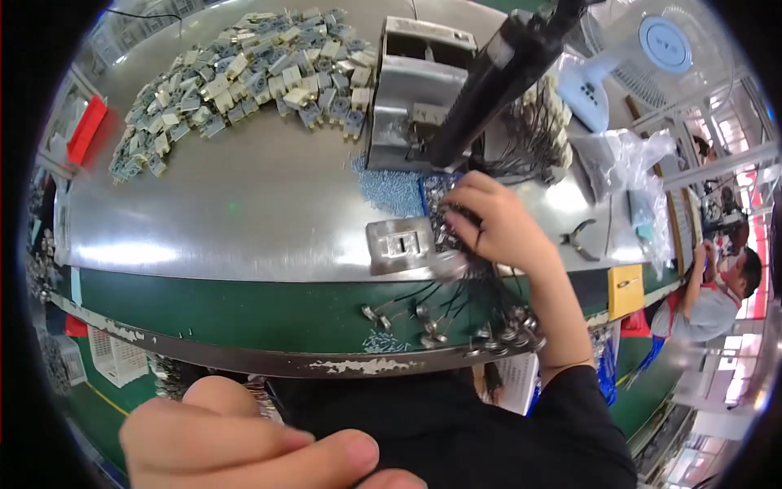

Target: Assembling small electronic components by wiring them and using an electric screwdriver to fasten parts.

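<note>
My right hand (501, 224) reaches over a blue-edged tray (423, 197) of small shiny metal parts (444, 238), its fingers bent down among them. Whatever is between those fingertips is hidden. Close to the camera at lower left is my left hand (236, 440), with fingers curled and pressed together; I cannot make out anything in it. Left of the tray lie a slotted metal block (401, 244) and a spread of tiny light-blue pieces (391, 189). On the green mat below, round metal parts with black wires (513, 328) are gathered beside a small heap of bluish pieces (384, 343).
A big pile of grey and white plastic housings (244, 77) covers the back left. A metal machine (417, 98) and slanting black post (497, 81) stand behind my right hand. Pliers (580, 240), a yellow box (626, 291), a fan (652, 49) and another person (709, 301) are rightward.
</note>
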`<state>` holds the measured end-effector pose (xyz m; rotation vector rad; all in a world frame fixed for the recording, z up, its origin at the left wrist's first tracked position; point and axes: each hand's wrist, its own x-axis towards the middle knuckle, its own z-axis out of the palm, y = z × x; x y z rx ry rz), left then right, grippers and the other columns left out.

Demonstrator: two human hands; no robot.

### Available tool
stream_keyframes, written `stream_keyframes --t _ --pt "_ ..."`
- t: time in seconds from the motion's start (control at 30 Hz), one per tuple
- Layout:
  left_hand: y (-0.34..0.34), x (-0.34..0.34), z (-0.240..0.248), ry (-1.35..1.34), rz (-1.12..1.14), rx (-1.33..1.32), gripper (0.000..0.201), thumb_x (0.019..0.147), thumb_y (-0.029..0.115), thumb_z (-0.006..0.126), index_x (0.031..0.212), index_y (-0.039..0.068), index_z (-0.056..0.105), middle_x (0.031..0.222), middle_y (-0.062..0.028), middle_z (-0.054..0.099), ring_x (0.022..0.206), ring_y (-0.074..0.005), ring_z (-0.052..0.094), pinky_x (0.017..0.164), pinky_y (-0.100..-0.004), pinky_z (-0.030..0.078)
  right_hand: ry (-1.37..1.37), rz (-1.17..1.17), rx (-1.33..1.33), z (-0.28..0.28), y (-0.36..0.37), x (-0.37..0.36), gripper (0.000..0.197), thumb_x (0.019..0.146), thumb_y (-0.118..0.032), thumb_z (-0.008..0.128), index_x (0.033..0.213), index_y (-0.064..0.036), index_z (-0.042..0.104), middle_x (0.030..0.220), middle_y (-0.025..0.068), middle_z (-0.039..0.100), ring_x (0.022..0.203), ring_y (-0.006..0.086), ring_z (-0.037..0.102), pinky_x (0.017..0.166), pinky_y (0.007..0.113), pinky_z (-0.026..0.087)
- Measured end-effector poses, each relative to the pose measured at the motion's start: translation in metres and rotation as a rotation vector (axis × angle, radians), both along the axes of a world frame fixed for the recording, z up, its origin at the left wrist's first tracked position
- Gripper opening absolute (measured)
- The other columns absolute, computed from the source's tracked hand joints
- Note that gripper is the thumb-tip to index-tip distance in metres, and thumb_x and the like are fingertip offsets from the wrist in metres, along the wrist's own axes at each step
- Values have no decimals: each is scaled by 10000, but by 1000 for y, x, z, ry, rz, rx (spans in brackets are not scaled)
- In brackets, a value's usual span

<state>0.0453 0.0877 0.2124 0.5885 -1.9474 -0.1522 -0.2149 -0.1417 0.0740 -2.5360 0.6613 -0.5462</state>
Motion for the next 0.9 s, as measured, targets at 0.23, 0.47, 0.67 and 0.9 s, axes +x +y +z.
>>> stream_keyframes --t 0.23,0.47,0.67,0.9 --pt "-2 -16 16 -21 10 244 93 1007 249 697 977 177 747 935 7 771 861 -171 731 752 -283 553 -137 -115 134 3 1 -34 137 959 -13 720 1085 20 762 1006 111 708 695 154 583 659 288 466" --pt "-24 -59 16 -57 -108 421 172 1080 310 655 1124 199 779 1070 26 787 903 -164 716 788 -277 556 -180 -25 111 -11 -6 -26 130 978 -30 720 1090 27 755 998 103 713 688 161 587 647 301 461" --pt "-23 -94 4 51 172 351 157 1073 314 668 1069 227 799 1037 54 793 893 -130 721 779 -242 542 -207 -66 196 -21 -9 -42 133 968 -25 719 1087 21 759 962 99 707 821 177 659 726 298 500" --pt "13 -97 12 107 371 399 163 1065 318 682 1005 260 822 999 87 800 881 -91 726 768 -201 526 -157 -56 165 -12 -4 -29 138 993 -20 683 1098 38 749 975 90 700 826 163 619 741 294 485"
